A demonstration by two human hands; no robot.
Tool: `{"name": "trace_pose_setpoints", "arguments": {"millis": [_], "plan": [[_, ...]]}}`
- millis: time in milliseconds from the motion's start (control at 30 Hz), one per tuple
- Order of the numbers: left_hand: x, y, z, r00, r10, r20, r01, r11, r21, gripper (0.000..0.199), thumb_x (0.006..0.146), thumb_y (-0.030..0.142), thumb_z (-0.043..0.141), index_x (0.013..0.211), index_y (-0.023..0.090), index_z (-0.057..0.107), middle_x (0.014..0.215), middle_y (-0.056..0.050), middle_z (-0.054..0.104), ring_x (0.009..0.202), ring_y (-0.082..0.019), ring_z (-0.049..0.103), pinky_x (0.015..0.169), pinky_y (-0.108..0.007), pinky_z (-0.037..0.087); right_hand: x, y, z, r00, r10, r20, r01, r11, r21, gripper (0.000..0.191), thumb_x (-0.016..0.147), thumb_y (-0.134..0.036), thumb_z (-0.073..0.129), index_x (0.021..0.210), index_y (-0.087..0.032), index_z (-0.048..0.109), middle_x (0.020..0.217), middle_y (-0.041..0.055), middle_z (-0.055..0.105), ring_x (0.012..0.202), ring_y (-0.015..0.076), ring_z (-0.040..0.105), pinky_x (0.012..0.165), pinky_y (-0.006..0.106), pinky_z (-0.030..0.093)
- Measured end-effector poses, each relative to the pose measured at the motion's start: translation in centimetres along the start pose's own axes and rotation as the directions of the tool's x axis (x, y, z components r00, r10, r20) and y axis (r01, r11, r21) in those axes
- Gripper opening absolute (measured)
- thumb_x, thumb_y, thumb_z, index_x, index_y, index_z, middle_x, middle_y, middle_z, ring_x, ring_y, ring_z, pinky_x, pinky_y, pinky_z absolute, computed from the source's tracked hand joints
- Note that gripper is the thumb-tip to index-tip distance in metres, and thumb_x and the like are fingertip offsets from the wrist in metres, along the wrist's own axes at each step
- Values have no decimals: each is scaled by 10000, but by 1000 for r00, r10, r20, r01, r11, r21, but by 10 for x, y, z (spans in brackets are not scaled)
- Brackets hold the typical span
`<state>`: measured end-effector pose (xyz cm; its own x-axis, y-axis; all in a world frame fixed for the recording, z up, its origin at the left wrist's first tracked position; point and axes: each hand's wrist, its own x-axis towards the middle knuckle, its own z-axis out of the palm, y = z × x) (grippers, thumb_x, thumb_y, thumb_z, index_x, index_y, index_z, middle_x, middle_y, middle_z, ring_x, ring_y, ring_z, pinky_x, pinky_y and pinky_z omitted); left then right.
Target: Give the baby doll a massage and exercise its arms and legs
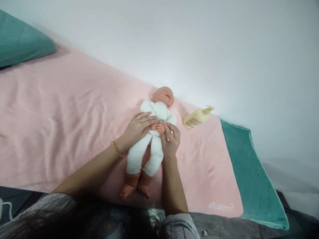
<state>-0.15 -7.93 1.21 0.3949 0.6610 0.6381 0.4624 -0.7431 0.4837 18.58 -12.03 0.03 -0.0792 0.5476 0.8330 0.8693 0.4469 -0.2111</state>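
A baby doll [159,111] with a white cloth body lies on its back on a pink blanket [82,109], its feet toward me. Both doll hands meet over its belly. My left hand [137,127], a gold bracelet at its wrist, grips one of the doll's forearms with long fingers laid over it and the thumb hidden. From the other side, my right hand [171,139] has its bent fingers closed around the doll's other forearm near the wrist. To the right of the doll, a pale yellow pump bottle [195,118] lies tilted on the blanket.
A green cushion or folded cloth [25,41] sits at the upper left. Green fabric [251,172] extends past the blanket's right end. A white wall [199,49] runs along the back. Below the blanket's near edge is a dark grey surface [224,227].
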Motion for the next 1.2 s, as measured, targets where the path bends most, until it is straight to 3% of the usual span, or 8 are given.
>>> {"name": "trace_pose_setpoints", "arguments": {"millis": [133,233,333,467,633,833,1000,1200], "plan": [[1,0,-3,998,-70,-6,69,993,-98,342,946,200,492,1261,221,624,1306,-39,643,1319,-226,497,1115,-452,382,-2,-3,-2,995,100,-2,-99,993,58,295,909,-216,586,1197,-249,641,1145,82,676,1100,209,632,957,424,540],[2,3,-9,964,-244,-103,208,937,-280,327,919,296,578,1231,224,646,1276,-40,662,1272,-231,544,1118,-423,396,1,-8,-7,947,315,-59,-301,938,174,298,885,-244,614,1180,-211,634,1156,96,673,1102,211,632,986,431,520],[4,5,-16,840,-508,-190,349,775,-526,397,897,378,617,1266,233,625,1315,-49,634,1243,-240,567,1094,-404,431,8,-11,-13,794,595,-124,-518,769,375,350,879,-274,606,1215,-178,585,1229,114,644,1164,218,610,1038,452,477],[7,-9,-22,669,-698,-254,274,549,-789,357,893,397,620,1211,236,642,1355,-43,596,1305,-237,512,1101,-387,421,10,6,-19,610,774,-167,-582,581,569,373,877,-310,593,1219,-162,566,1371,126,559,1307,209,510,1125,441,394],[0,-50,-24,479,-875,-70,229,202,-952,268,927,405,572,1175,314,622,1384,15,555,1297,-192,520,1045,-342,471,-8,44,-19,412,906,-94,-616,354,704,469,871,-355,588,1318,-237,510,1549,48,358,1393,180,415,1171,429,337],[-6,-76,-20,355,-934,32,261,67,-963,344,1029,425,364,1246,242,558,1371,-23,551,1275,-177,514,1031,-324,495,-30,81,-11,212,977,23,-651,123,749,450,911,-372,488,1345,-254,475,1401,80,519,1249,184,567,1108,458,434],[-6,-76,-15,280,-958,60,125,-25,-992,258,1011,412,434,1046,212,593,1241,-46,612,1193,-147,579,1021,-277,513,-38,95,-7,172,984,36,-637,83,767,423,923,-370,462,1329,-251,470,1303,69,583,1197,179,597,1093,474,450],[-7,-78,-14,311,-950,30,186,30,-982,308,1045,387,333,987,190,562,1176,-47,633,1183,-149,569,1061,-343,483,-41,98,-5,226,972,67,-636,95,765,469,925,-375,436,1376,-248,407,1364,78,544,1252,162,562,1089,426,457]]}}
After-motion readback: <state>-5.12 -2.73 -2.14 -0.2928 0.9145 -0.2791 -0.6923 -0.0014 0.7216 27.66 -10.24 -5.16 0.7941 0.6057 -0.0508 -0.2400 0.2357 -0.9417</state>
